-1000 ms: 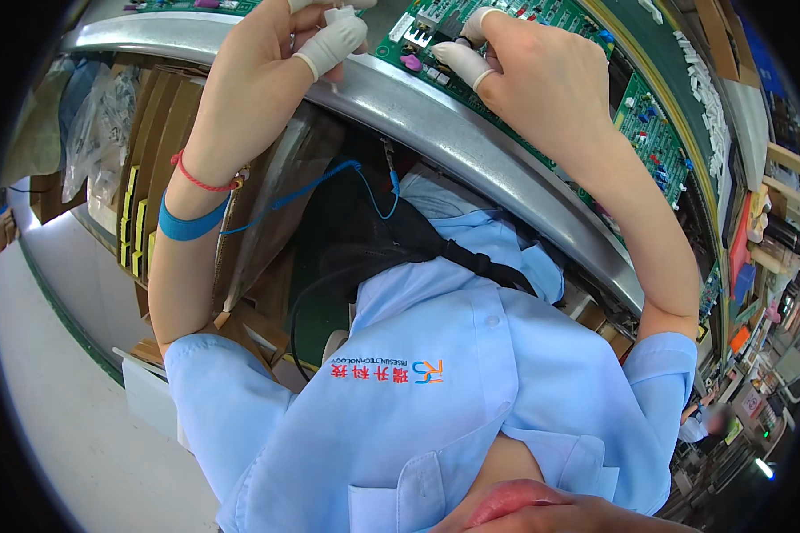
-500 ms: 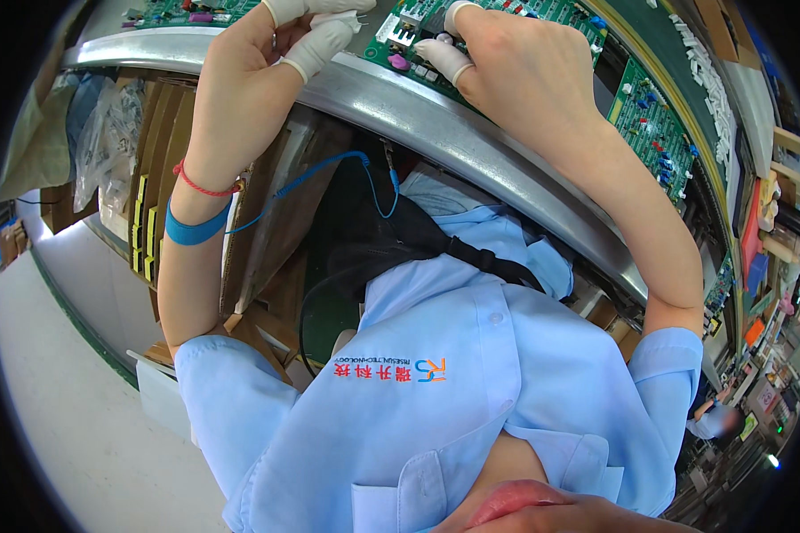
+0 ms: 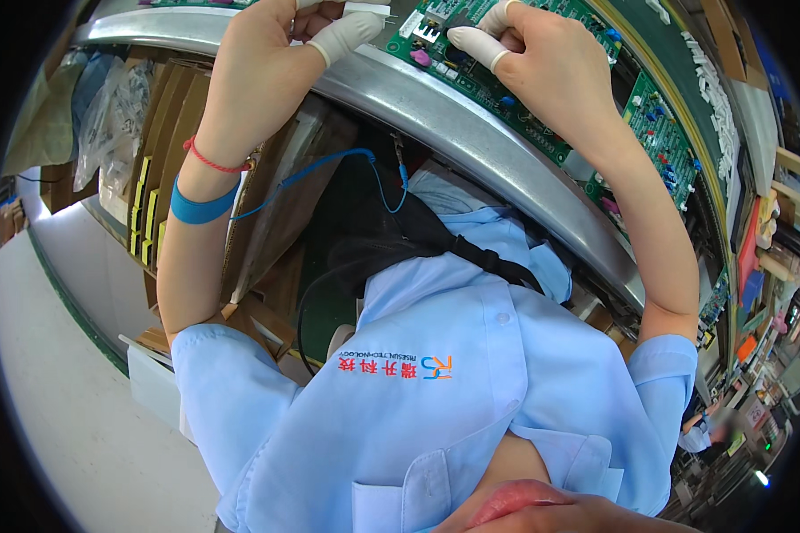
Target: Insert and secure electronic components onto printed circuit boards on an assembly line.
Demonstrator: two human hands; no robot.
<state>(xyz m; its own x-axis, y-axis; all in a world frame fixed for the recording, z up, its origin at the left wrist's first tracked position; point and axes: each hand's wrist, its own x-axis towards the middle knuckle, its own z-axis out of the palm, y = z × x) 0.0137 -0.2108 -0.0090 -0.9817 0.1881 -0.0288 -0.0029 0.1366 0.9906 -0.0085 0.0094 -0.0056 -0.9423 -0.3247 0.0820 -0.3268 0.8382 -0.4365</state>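
My left hand [image 3: 271, 53], in white finger cots, is closed at the top edge. Between its thumb and fingers sits a small white block-shaped component [image 3: 367, 10] with thin metal leads pointing right. My right hand [image 3: 556, 75], also in finger cots, is bent over a green circuit board [image 3: 533, 111]. Its thumb and forefinger are curled together beside a black part on that board; whatever lies between them is hidden. A pink part [image 3: 420, 58] stands on the board left of the right thumb. The upper picture edge cuts off some fingertips of the left hand.
A curved metal rail [image 3: 391, 84] runs between me and the boards. Another populated board [image 3: 658, 142] lies right of my right forearm. White loose parts [image 3: 709, 80] line the far-right strip. A blue coiled cord [image 3: 329, 158] hangs below the rail, near cardboard boxes [image 3: 164, 133].
My right hand has shifted right and its thumb has moved across the board. The white component in my left hand shows more plainly, leads pointing right. The whole view has shifted slightly.
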